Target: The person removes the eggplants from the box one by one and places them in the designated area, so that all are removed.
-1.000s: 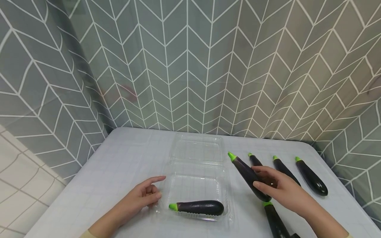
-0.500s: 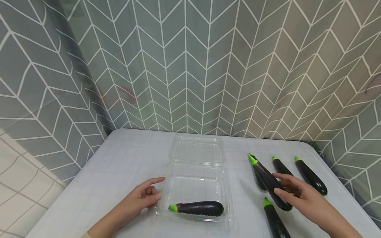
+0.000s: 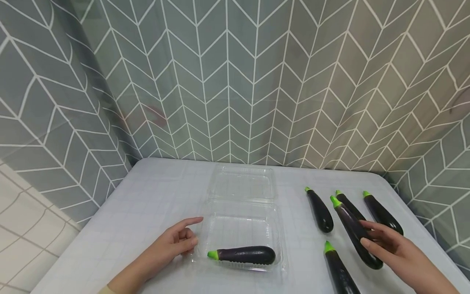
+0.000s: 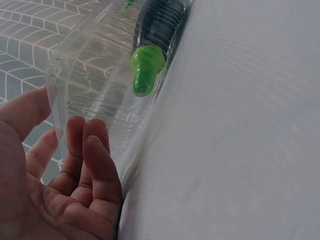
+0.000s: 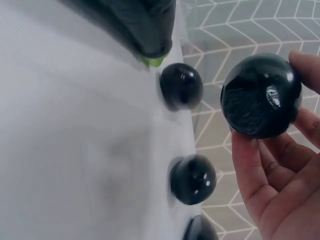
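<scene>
In the head view, my right hand (image 3: 394, 251) grips a dark purple eggplant (image 3: 354, 232), its bright green stem end pointing away and to the left. The right wrist view shows that eggplant's rounded end (image 5: 261, 95) held between thumb and fingers, raised over the table. My left hand (image 3: 176, 241) is at the left rim of a clear plastic clamshell container (image 3: 242, 222), index finger extended and the other fingers loosely bent, fingertips right at the rim. Another eggplant (image 3: 246, 255) lies crosswise inside the container's near side, green end to the left.
A row of three eggplants lies at the right: the left one (image 3: 320, 210), the middle one (image 3: 350, 204), partly covered by the held one, and the right one (image 3: 383, 214). Another eggplant (image 3: 341, 271) lies nearer. The container's lid (image 3: 242, 183) lies open behind its base on the white-covered table (image 3: 165, 188).
My right hand has carried its eggplant to the right, from beside the container, past the left eggplant of the row, to the middle one. The left hand stays at the rim.
</scene>
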`<state>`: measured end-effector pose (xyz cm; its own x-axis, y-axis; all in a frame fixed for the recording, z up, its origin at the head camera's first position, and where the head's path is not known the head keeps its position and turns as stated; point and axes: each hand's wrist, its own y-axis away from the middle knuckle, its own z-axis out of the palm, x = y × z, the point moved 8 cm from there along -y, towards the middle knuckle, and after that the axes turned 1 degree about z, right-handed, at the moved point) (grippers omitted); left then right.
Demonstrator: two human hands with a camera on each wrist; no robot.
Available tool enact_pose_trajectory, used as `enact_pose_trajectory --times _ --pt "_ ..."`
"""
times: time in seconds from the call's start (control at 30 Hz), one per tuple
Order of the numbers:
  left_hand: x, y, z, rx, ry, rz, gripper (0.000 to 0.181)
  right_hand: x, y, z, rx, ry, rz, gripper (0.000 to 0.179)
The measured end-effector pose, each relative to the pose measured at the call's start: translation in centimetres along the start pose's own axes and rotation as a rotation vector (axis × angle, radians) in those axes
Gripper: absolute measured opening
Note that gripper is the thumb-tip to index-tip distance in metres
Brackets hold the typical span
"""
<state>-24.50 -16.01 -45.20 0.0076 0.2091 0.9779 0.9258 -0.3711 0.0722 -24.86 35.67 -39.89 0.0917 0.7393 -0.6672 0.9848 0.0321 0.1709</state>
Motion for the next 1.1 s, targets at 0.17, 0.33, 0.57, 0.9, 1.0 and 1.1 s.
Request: enact_pose_trajectory --times 0.17,0.33,0.57,0.9,1.0,1.1 --pt "0.1 -0.2 -0.1 0.003 -0.007 0.000 0.058 0.8 0.3 -0.4 0.017 0.048 0.000 0.073" --pt "0.1 -0.2 -0.2 -0.002 0.002 0.018 0.057 2.2 0.4 -0.9 0.024 0.088 0.043 0.080" --pt "-0.1 0.1 -0.2 -0.005 0.016 0.037 0.057 4.4 0.6 -1.3 0.031 0.042 0.084 0.083" --pt "-0.1 0.2 -0.5 -0.004 0.010 0.038 0.056 9.1 0.6 -1.2 0.035 -0.019 0.240 0.099" --pt "-0.1 0.2 -0.6 -0.001 0.008 0.035 0.056 10.3 0.7 -1.0 0.056 -0.030 0.278 0.102" --pt "-0.1 0.2 -0.6 -0.001 0.011 0.032 0.056 11.2 1.2 -1.0 0.111 -0.040 0.307 0.101"
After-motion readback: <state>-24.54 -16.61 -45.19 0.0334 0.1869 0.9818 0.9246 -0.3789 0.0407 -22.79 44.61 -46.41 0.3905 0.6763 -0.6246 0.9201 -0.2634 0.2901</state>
